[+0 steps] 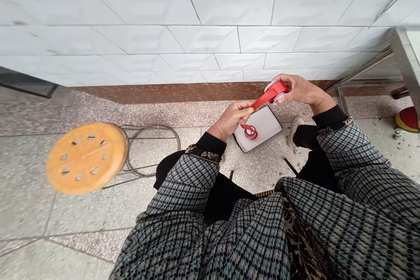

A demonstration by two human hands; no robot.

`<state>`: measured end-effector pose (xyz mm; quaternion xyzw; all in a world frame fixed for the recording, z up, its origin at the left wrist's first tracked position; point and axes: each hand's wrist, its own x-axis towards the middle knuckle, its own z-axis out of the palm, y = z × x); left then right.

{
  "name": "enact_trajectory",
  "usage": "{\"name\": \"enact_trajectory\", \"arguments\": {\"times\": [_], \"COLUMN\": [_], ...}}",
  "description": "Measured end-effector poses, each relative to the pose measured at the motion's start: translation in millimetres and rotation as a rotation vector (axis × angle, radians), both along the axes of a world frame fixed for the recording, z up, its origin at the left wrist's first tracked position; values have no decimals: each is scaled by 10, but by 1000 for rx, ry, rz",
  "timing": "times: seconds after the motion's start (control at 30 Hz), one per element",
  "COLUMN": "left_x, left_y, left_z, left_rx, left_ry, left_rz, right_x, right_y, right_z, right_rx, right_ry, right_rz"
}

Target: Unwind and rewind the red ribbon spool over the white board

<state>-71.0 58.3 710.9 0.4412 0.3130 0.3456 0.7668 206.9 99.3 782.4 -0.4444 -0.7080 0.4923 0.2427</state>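
Note:
My right hand grips a spool of red ribbon with pale round flanges, held up in front of the wall. From the spool, a stretch of red ribbon runs down to my left hand, pinched between thumb and fingers. Below that hand, the ribbon's loose end hangs in curls over a white sheet or shallow tray with a dark edge. Whether the curls touch it I cannot tell.
An orange round stool with holes in its seat and thin metal legs stands at left. White tiled wall rises ahead. A metal-framed table is at right, with a red and yellow object beneath. Small scraps lie on the speckled floor.

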Motion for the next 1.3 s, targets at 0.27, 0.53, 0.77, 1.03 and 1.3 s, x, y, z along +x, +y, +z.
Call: {"name": "enact_trajectory", "arguments": {"times": [0.27, 0.53, 0.77, 1.03, 1.3], "left_x": [4, -90, -81, -70, -85], "left_y": [-76, -131, -147, -201, -200], "left_z": [-76, -181, -195, -154, -198], "left_rx": [-125, -169, -283, -393, -229], "left_ry": [-50, 23, -89, -114, -15], "left_rz": [152, 146, 213, 139, 179], "right_x": [-67, -150, -266, -290, -262], "right_y": [1, 7, -33, -58, -32], "right_z": [-17, -118, -309, -377, -365], "right_rx": [75, 71, 31, 28, 154], "right_ry": [-197, -417, -547, -622, -640], "right_rz": [73, 155, 380, 461, 292]}}
